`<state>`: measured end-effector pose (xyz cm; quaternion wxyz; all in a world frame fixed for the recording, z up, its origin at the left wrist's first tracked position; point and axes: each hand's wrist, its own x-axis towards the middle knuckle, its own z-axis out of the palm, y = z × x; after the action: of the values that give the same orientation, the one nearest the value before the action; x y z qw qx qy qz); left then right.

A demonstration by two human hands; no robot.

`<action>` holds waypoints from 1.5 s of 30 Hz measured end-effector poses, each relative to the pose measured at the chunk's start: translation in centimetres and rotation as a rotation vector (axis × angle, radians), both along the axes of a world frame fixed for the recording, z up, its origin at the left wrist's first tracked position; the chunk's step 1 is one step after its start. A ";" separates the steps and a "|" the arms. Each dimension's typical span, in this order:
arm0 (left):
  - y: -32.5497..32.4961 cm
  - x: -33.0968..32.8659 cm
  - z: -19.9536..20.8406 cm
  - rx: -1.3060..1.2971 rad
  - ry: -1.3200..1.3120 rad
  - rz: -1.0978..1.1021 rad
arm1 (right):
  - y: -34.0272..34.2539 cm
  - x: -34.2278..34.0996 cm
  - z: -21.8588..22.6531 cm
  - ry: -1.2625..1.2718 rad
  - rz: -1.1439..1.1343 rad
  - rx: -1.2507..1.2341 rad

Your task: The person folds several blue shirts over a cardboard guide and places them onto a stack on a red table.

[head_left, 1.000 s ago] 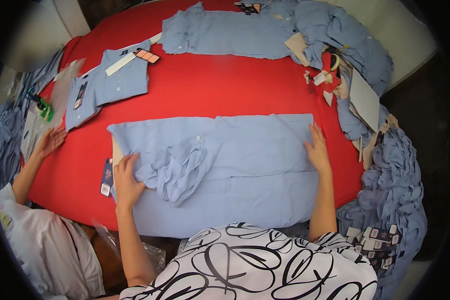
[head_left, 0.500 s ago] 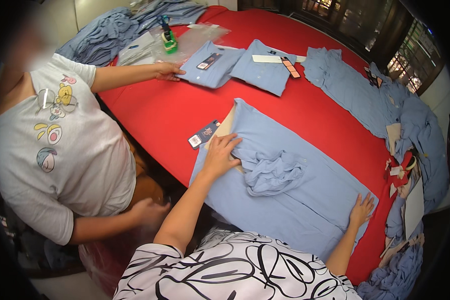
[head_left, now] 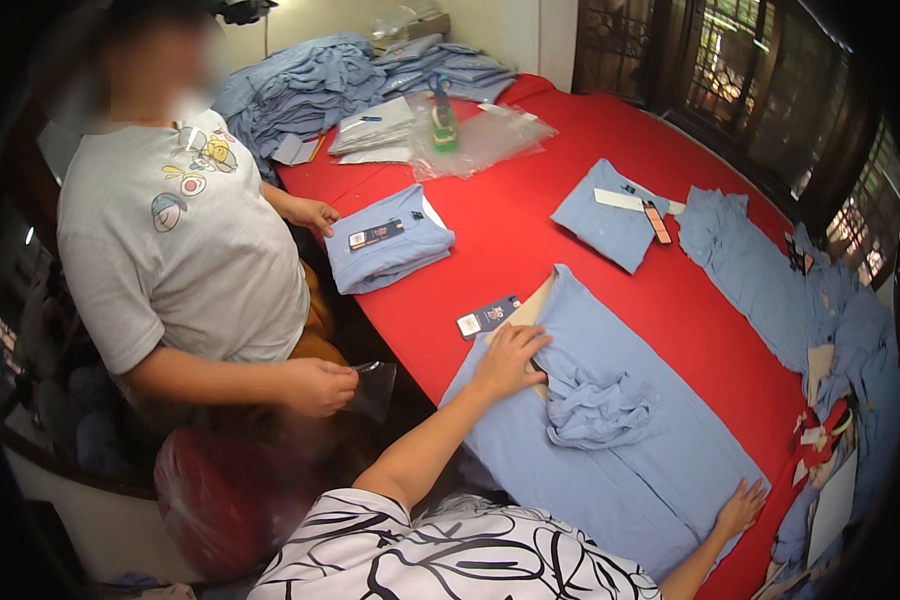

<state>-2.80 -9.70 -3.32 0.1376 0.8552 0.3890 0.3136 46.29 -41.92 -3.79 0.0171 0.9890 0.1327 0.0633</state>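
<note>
A light blue shirt [head_left: 660,420] lies spread over the near side of the table, one part bunched up in its middle. My left hand [head_left: 513,360] rests on it beside the bunched cloth, fingers spread, at the edge of a tan card [head_left: 536,303]. A dark hang tag [head_left: 488,317] sticks out past that card onto the red cloth. Lying flat at the shirt's right end is my right hand [head_left: 740,508], its fingers stretched out. Neither hand grips anything.
At left a co-worker touches a folded shirt [head_left: 395,262] and holds a clear plastic bag [head_left: 374,388]. Another folded shirt [head_left: 600,232] lies across the red table [head_left: 510,220]. Plastic sleeves [head_left: 510,140], a green tape dispenser [head_left: 442,130] and shirt piles [head_left: 305,85] stand at the back.
The view has shifted. The co-worker has drawn one folded shirt leftward, away from the other, and a clear bag now shows in their other hand. My hands stay on the spread shirt.
</note>
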 end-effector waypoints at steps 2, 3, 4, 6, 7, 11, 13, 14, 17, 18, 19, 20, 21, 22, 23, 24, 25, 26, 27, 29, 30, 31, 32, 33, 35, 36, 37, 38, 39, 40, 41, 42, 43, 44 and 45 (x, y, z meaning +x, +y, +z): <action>-0.1 -0.2 -0.1 0.003 -0.010 -0.001 | 0.1 0.1 -0.1 -0.010 -0.012 -0.006; 0.0 -0.2 -0.1 0.013 0.001 -0.001 | 0.2 0.1 -0.1 -0.010 -0.014 -0.007; 0.1 -0.3 -0.2 0.022 0.013 -0.001 | 0.2 0.1 -0.2 -0.009 -0.016 -0.008; -0.3 0.0 -0.2 0.001 0.000 0.013 | -0.7 0.5 -0.9 -0.015 -0.010 0.008; -0.3 0.2 -0.1 -0.009 -0.007 0.014 | -1.1 0.8 -1.0 -0.018 -0.013 0.015; 0.8 0.7 -1.4 0.017 -0.065 -0.035 | -2.4 3.1 -2.1 -0.133 0.092 -0.012; 0.5 0.2 -1.2 -0.097 -0.095 -0.007 | 0.3 2.0 -1.5 -0.238 0.066 -0.099; 0.5 0.2 -1.4 -0.079 -0.066 0.005 | 2.2 0.5 0.0 -0.267 0.133 -0.004; 0.3 0.2 -0.7 -0.017 -0.028 0.032 | 9.8 -7.3 4.6 0.000 0.666 0.643; 0.2 0.1 -0.4 -0.023 -0.022 0.028 | 11.6 -11.2 5.9 0.186 0.812 0.735; 0.3 0.4 -0.1 -0.026 -0.025 0.017 | 13.0 -14.7 6.7 0.370 0.871 0.761; 0.3 0.7 0.2 -0.025 -0.030 0.007 | 14.1 -16.7 6.9 0.358 1.135 0.651; 0.2 0.8 0.4 -0.033 -0.024 0.013 | 15.4 -19.4 7.6 0.352 1.162 0.618; 0.2 0.7 0.6 -0.041 -0.016 0.017 | 16.5 -21.6 8.2 0.347 1.188 0.588; 0.2 0.9 0.6 -0.046 -0.007 0.015 | 17.7 -22.5 7.8 0.312 1.160 0.595; 0.3 1.1 0.5 -0.040 -0.012 0.004 | 18.9 -22.9 6.8 0.281 1.133 0.600; 0.3 1.0 0.3 -0.037 -0.016 0.001 | 19.5 -23.7 6.6 0.255 1.113 0.602; 0.3 1.0 0.2 -0.034 -0.020 -0.004 | 18.9 -24.3 6.8 0.353 1.173 0.496; 0.4 0.8 0.2 -0.032 -0.018 -0.002 | 18.4 -25.3 8.7 0.451 1.238 0.392; 0.4 0.6 0.1 -0.029 -0.021 0.003 | 16.1 -28.2 12.9 0.664 1.445 0.303; 0.3 0.6 -0.1 -0.017 -0.023 0.006 | 13.8 -30.3 15.0 0.784 1.585 0.317; 0.3 0.5 -0.2 -0.006 -0.024 0.007 | 11.7 -32.6 17.1 0.724 1.665 0.243; 0.4 0.5 -0.2 0.010 -0.028 0.004 | 10.6 -34.1 18.5 0.657 1.740 0.170; 0.5 0.6 -0.3 0.016 -0.015 -0.005 | 10.5 -34.4 18.6 0.649 1.695 0.175; 0.8 0.7 -0.7 0.028 0.009 -0.018 | 10.9 -34.5 18.7 0.633 1.610 0.183; 1.2 0.2 -0.5 0.034 0.037 -0.015 | 11.9 -33.7 18.9 0.604 1.571 0.232; 1.6 0.2 -0.1 0.037 0.060 -0.029 | 12.8 -32.2 19.4 0.571 1.514 0.277; 1.8 -0.1 0.2 0.037 0.090 -0.035 | 13.8 -30.2 19.3 0.483 1.435 0.312; 2.2 0.0 0.4 0.037 0.092 -0.059 | 14.4 -27.9 19.0 0.391 1.340 0.338; 2.8 0.3 0.5 0.037 0.092 -0.083 | 14.6 -25.4 18.3 0.332 1.232 0.411; 3.3 0.7 0.8 0.038 0.090 -0.109 | 14.3 -23.7 17.5 0.268 1.121 0.481; 3.5 1.0 1.0 0.014 0.094 -0.126 | 13.7 -23.5 16.1 0.187 1.081 0.484; 3.6 0.9 1.1 -0.015 0.098 -0.133 | 13.2 -23.6 14.7 0.112 1.051 0.482; 3.8 1.0 1.2 -0.042 0.103 -0.141 | 12.4 -23.8 13.9 0.037 1.019 0.480; 4.1 0.4 1.4 -0.086 0.126 -0.158 | 12.1 -25.7 13.7 0.276 1.026 0.455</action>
<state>-2.38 -5.57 -1.91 0.1737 0.8946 0.3411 0.2306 20.60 -29.86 9.95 -0.2464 0.7759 0.5794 -0.0394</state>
